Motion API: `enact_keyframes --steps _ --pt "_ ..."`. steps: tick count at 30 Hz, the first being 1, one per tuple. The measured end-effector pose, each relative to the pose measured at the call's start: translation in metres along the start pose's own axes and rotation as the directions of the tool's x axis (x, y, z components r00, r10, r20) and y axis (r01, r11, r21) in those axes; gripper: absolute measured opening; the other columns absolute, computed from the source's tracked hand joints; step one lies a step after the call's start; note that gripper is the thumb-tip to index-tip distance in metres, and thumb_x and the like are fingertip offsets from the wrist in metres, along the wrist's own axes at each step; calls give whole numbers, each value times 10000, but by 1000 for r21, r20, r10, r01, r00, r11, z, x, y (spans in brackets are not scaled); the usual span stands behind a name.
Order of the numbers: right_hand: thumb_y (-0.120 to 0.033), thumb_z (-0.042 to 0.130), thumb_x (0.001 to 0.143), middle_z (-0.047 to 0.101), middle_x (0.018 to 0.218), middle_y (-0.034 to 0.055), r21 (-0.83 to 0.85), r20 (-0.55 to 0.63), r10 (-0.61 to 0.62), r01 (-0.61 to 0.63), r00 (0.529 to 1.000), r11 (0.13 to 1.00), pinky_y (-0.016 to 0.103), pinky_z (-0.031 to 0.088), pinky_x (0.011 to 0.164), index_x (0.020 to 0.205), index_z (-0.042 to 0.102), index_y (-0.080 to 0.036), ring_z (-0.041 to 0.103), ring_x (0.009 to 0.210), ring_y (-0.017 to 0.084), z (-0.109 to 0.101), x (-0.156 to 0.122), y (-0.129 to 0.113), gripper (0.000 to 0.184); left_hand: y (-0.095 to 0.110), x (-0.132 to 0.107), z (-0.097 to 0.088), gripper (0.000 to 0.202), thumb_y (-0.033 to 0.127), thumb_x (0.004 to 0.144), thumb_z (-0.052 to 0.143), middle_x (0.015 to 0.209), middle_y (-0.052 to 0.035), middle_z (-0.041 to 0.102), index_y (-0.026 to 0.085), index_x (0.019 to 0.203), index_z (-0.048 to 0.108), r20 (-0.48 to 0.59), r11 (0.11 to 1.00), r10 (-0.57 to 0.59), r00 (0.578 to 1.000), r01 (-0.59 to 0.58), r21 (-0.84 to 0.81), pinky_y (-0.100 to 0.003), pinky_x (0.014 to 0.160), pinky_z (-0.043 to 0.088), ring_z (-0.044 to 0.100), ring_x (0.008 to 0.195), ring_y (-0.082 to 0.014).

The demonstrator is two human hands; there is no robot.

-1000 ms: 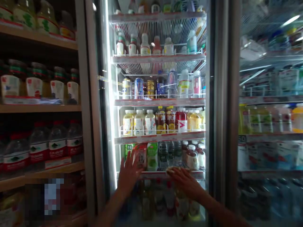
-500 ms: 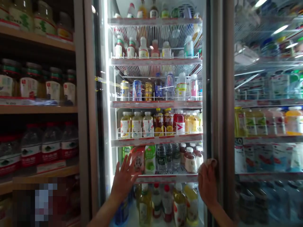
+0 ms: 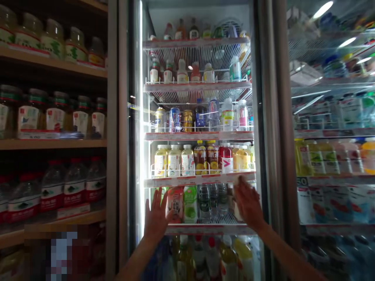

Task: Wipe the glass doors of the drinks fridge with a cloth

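Observation:
My left hand (image 3: 156,218) rests flat with its fingers spread on the glass door (image 3: 199,17) of a lit drinks cooler, in front of the left end of a lower shelf. My right hand (image 3: 249,205) is at the right side of the same glass, fingers stretched upward. A small pale cloth (image 3: 240,180) shows at its fingertips, pressed to the glass and mostly hidden by the hand. Behind the glass between my hands stand a green-and-white bottle (image 3: 190,203) and a dark-labelled clear bottle (image 3: 204,201). A red package (image 3: 175,205) is beside my left hand.
Metal frame posts (image 3: 279,128) border the door. At left, an open wooden shelf (image 3: 52,144) holds rows of bottled drinks. Another glass-fronted cooler (image 3: 336,134) with bottles stands at right, with ceiling lights reflected in it.
My right hand has moved up and inward with the cloth, from the door's right edge onto the glass. My left hand stays on the glass. The view has shifted slightly.

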State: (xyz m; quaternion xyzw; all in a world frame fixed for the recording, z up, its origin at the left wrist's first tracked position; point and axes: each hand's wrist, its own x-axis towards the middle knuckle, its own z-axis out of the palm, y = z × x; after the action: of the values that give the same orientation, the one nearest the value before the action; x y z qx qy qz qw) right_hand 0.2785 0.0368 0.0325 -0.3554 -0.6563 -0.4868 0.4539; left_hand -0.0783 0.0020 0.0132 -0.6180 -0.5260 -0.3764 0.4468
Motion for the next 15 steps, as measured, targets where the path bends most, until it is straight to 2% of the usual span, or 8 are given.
enact_keyframes --steps 2,4,6,8,10,11,13,15 --pt "-120 424 868 179 1534 99 -26 -153 212 -218 965 976 507 280 1083 1474 120 -221 199 1404 273 3 19 12 686 -1 -1 -1 613 360 888 402 1484 -134 297 221 1450 201 5 1000 10 1000 -10 14 -517 1078 248 288 1366 -284" --pt "-119 421 869 155 1540 91 7 -194 262 -266 945 964 520 290 1078 1475 109 -219 172 1410 280 8 34 3 689 -2 -1 -3 596 353 891 397 1480 -136 306 215 1445 224 -7 1000 16 1000 -15 24 -520 1073 253 289 1365 -285" --pt "-97 401 860 169 1538 81 54 -104 159 -154 982 987 519 293 1082 1475 122 -209 145 1416 279 11 37 -20 685 -2 -1 -4 574 351 897 388 1471 -140 324 210 1437 251 -24 999 23 999 -22 34 -523 1069 253 301 1359 -286" --pt "-73 388 844 207 1529 68 101 -11 -22 23 1000 995 502 291 1092 1469 165 -211 142 1418 264 12 31 -40 677 -2 1 -6 551 339 902 379 1459 -145 347 199 1425 280 -38 998 37 999 -36 45 -519 1063 260 326 1345 -283" --pt "-60 388 838 241 1520 53 129 36 -147 141 988 981 478 281 1105 1461 199 -227 164 1415 243 10 25 -45 672 -4 2 -8 541 348 899 387 1443 -144 375 192 1412 310 -42 998 52 998 -50 41 -504 1055 278 354 1328 -280" --pt "-66 391 845 246 1518 50 127 38 -147 141 988 982 476 274 1110 1460 202 -237 180 1411 238 9 25 -40 666 -5 4 -10 538 353 896 395 1430 -142 396 191 1404 324 -42 998 56 998 -55 31 -493 1051 288 373 1315 -278" --pt "-98 396 869 225 1524 61 96 -22 -8 10 1000 995 497 267 1107 1463 186 -243 210 1403 251 8 31 -25 646 -8 8 -13 528 364 893 407 1398 -134 443 193 1389 349 -45 999 48 998 -48 6 -468 1044 307 417 1282 -265" --pt "-141 397 889 172 1537 84 74 -126 185 -177 975 981 533 275 1089 1470 159 -234 219 1396 286 9 43 -12 635 -11 15 -15 520 385 896 409 1378 -133 467 184 1374 369 -63 999 37 997 -37 -7 -455 1046 312 434 1270 -256"
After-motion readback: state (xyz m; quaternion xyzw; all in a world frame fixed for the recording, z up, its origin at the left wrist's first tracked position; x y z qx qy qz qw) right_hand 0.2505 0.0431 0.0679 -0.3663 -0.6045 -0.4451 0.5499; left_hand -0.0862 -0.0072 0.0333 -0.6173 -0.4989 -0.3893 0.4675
